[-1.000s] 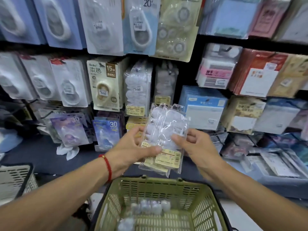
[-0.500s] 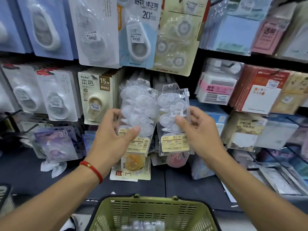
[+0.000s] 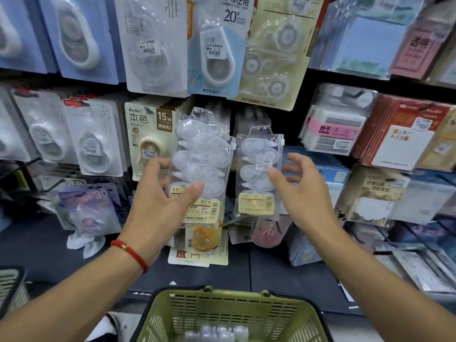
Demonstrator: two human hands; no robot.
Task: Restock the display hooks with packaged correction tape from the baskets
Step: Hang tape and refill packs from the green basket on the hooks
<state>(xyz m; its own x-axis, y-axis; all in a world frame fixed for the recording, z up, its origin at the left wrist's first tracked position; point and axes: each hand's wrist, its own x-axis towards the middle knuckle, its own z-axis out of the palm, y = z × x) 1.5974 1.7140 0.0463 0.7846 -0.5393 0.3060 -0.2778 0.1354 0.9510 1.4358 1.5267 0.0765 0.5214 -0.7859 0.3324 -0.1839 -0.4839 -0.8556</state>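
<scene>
Head view looks down past two forearms at a wall of hanging stationery. Low in the middle sits a green basket (image 3: pixel 232 314) with slotted walls; a few clear packs of correction tape (image 3: pixel 217 333) lie at its bottom, partly cut off by the frame edge. The left hand (image 3: pixel 160 206), a red bracelet (image 3: pixel 129 253) on its wrist, grips a clear pack (image 3: pixel 202 166) of several white tape dispensers, thumb on the front and fingers curled behind, holding it upright against the display. The right hand (image 3: pixel 303 193) is beside a second clear pack (image 3: pixel 260 174) on the display just right of the first; its thumb touches the front, fingers loosely spread behind the edge, not clamped. At the far left edge, part of a second, pale basket (image 3: pixel 9 287) shows; what it holds cannot be seen.
</scene>
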